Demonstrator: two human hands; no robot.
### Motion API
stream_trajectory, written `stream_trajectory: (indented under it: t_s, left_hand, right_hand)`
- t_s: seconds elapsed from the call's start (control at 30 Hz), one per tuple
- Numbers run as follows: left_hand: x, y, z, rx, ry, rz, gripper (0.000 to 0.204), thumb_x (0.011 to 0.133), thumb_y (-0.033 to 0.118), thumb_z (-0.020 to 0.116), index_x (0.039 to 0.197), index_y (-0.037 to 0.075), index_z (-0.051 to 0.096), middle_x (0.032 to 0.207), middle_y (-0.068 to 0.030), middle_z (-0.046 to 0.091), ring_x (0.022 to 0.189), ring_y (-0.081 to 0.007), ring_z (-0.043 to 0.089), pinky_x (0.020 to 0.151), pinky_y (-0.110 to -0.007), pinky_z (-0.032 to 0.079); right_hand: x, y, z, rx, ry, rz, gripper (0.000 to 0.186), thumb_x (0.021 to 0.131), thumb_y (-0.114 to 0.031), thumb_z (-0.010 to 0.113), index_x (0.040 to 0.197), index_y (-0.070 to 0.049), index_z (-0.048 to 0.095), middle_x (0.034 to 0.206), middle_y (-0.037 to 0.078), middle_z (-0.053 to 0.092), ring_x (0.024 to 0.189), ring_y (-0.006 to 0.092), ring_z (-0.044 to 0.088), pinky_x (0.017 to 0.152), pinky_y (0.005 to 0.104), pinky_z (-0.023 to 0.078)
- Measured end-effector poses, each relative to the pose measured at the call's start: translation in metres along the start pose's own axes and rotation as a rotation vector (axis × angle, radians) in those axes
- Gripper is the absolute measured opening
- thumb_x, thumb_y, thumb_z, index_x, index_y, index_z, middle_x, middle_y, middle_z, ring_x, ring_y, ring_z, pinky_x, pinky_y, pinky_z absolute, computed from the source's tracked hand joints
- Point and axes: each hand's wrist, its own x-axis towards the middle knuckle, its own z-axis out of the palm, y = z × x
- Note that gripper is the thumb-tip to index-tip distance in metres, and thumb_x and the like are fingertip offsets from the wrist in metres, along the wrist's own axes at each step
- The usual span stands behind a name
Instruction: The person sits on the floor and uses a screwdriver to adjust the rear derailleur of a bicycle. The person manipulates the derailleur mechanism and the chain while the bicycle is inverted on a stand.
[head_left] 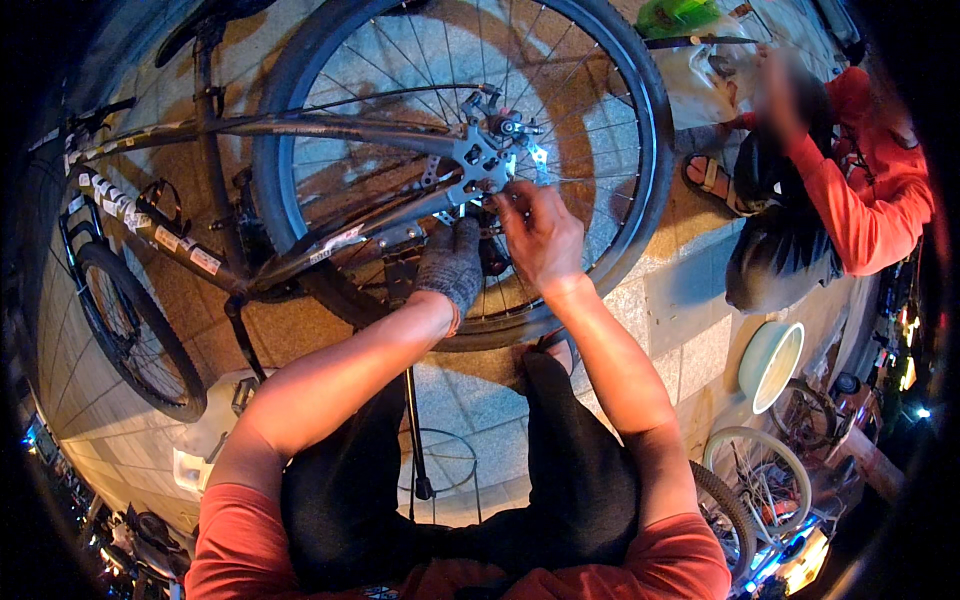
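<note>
A dark bicycle frame (370, 220) lies across a large spoked wheel (648, 110). Near the hub, the silver dropout plate (470, 160) carries a brake caliper (510, 126) with cables. My left hand (447, 268), in a grey knit glove, is just below the dropout, its fingertips curled in among the parts and partly hidden. My right hand (540, 235) is bare, with thumb and fingers pinched at the hub; what they hold is too small to make out.
A person (860, 180) in red crouches at the right beside a plastic bag (680, 85). A pale basin (772, 365) and loose wheels (752, 480) lie at lower right. The bicycle's other wheel (135, 330) is at left, on paved ground (690, 360).
</note>
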Motion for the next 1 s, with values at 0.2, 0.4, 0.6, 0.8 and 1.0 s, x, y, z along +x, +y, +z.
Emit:
stream_trajectory:
  t_s: [0.2,0.4,0.6,0.8,1.0]
  left_hand:
    - [0.002,0.007,-0.010,-0.019,-0.156,-0.075,0.049,0.111,0.038,0.041,0.139,-0.001,0.052,0.142,-0.0296,0.053,0.129,-0.0450,0.051,0.108,-0.044,0.041]
    - [0.006,-0.004,-0.001,0.172,-0.136,0.000,0.037,0.112,0.024,0.038,0.136,0.000,0.053,0.135,-0.0281,0.055,0.124,-0.0414,0.054,0.108,-0.044,0.042]
    - [0.007,-0.011,0.000,0.087,-0.113,0.051,0.039,0.111,0.028,0.041,0.132,-0.001,0.056,0.130,-0.0273,0.060,0.121,-0.0415,0.056,0.106,-0.044,0.043]
    - [-0.001,0.010,-0.005,-0.048,-0.036,-0.044,0.046,0.109,0.037,0.046,0.128,-0.003,0.059,0.123,-0.0272,0.064,0.117,-0.0435,0.058,0.102,-0.044,0.043]
    - [0.003,-0.007,0.003,-0.094,-0.004,0.022,0.053,0.108,0.043,0.041,0.124,-0.003,0.061,0.125,-0.0330,0.062,0.119,-0.0503,0.056,0.101,-0.051,0.042]
  right_hand:
    - [0.001,0.002,-0.002,-0.136,-0.049,-0.131,0.020,0.088,-0.016,0.076,0.103,-0.006,0.067,0.085,0.012,0.065,0.065,0.0341,0.066,0.056,0.0434,0.054]
    - [0.000,0.002,-0.002,-0.075,-0.035,-0.057,0.020,0.088,-0.017,0.074,0.103,-0.006,0.066,0.085,0.012,0.065,0.066,0.0338,0.067,0.058,0.0429,0.054]
    - [0.002,-0.001,-0.006,-0.090,-0.059,-0.082,0.018,0.088,-0.017,0.074,0.101,-0.007,0.066,0.085,0.012,0.065,0.067,0.0335,0.067,0.058,0.0426,0.054]
    - [0.004,0.001,-0.004,-0.099,-0.042,-0.070,0.018,0.087,-0.018,0.075,0.099,-0.008,0.066,0.084,0.011,0.065,0.069,0.0331,0.067,0.059,0.0424,0.054]
    - [0.003,0.003,-0.001,-0.054,-0.019,-0.037,0.020,0.087,-0.018,0.076,0.103,-0.008,0.068,0.083,0.011,0.066,0.069,0.0329,0.067,0.061,0.0422,0.054]
